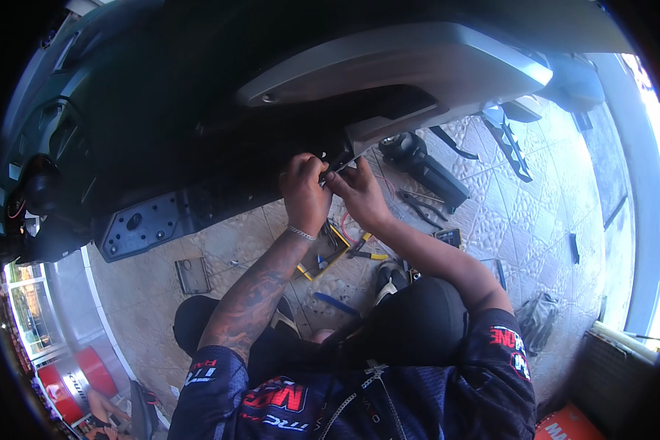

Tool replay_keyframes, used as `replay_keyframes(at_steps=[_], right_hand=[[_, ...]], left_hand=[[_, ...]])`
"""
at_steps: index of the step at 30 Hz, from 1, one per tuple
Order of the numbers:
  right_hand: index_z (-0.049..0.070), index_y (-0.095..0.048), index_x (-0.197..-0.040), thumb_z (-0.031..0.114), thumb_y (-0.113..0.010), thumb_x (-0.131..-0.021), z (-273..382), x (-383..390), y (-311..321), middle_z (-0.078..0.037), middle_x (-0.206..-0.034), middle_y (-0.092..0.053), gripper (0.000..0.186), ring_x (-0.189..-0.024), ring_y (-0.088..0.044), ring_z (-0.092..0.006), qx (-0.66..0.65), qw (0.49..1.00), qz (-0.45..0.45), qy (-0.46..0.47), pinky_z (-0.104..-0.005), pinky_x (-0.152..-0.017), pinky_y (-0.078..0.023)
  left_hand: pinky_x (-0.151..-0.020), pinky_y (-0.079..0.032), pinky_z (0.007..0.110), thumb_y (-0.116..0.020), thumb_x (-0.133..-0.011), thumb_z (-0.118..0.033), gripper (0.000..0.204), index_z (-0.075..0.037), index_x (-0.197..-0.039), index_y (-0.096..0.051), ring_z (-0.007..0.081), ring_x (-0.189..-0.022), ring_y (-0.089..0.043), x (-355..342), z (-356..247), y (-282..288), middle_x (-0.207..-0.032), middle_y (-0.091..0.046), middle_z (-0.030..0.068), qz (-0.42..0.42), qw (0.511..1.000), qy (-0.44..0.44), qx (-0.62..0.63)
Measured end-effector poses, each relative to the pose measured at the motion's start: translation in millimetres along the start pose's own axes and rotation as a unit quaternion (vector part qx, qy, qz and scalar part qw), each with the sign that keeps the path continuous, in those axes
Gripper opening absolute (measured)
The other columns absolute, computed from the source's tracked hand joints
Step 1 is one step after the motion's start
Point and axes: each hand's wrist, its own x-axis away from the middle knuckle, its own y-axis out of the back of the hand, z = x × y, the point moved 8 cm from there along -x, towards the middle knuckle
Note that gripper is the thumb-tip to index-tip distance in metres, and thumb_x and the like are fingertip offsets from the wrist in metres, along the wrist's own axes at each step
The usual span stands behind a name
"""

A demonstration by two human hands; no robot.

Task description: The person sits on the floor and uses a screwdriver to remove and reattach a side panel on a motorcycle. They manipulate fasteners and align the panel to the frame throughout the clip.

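Observation:
A large dark vehicle panel (220, 139) with silver-grey trim (389, 62) fills the upper view. At its lower edge, near the middle, my two hands meet. My left hand (304, 189) is closed with its fingers curled at the edge; the fingertips are partly hidden against the dark part. Beside it, my right hand (361, 194) pinches at the end of a grey trim piece (378, 133), thumb toward the left hand. A thin light edge shows between the fingers, but what they hold is too small to name.
On the tiled floor lie a black housing (436, 176), dark-handled pliers (422, 208), a yellow-edged tray (326, 273), a yellow-handled tool (370, 255) and a blue strip (336, 303). A thin rectangular frame (191, 276) is to the left; a crumpled plastic bag (540, 323) is to the right.

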Motion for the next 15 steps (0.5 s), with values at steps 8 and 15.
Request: replay_keyframes(at_steps=[8, 15], right_hand=[[-0.001, -0.033, -0.143, 0.003, -0.065, -0.1, 11.8, -2.5, -7.9, -0.02, -0.115, -0.072, 0.054, -0.104, -0.072, -0.0221, 0.009, 1.0, -0.02, 0.0, -0.0336, -0.086, -0.058], [-0.002, -0.039, -0.138, 0.009, -0.072, -0.097, 2.6, -8.3, 3.5, -0.017, -0.107, -0.075, 0.053, -0.094, -0.073, -0.0182, 0.057, 0.998, -0.04, -0.003, -0.0317, -0.081, -0.058]], left_hand=[[-0.09, -0.046, 0.046, -0.078, -0.075, 0.0, 0.03, -0.012, -0.1, -0.064, 0.0306, -0.11, -0.064, 2.5, 5.2, -3.0, -0.115, -0.063, 0.0069, 0.016, 1.0, 0.02, 0.014], [-0.09, -0.046, 0.047, -0.079, -0.078, -0.003, 0.027, -0.011, -0.099, -0.064, 0.0302, -0.109, -0.064, 2.0, 4.4, -3.5, -0.114, -0.063, 0.0071, 0.009, 1.0, 0.01, 0.003]])
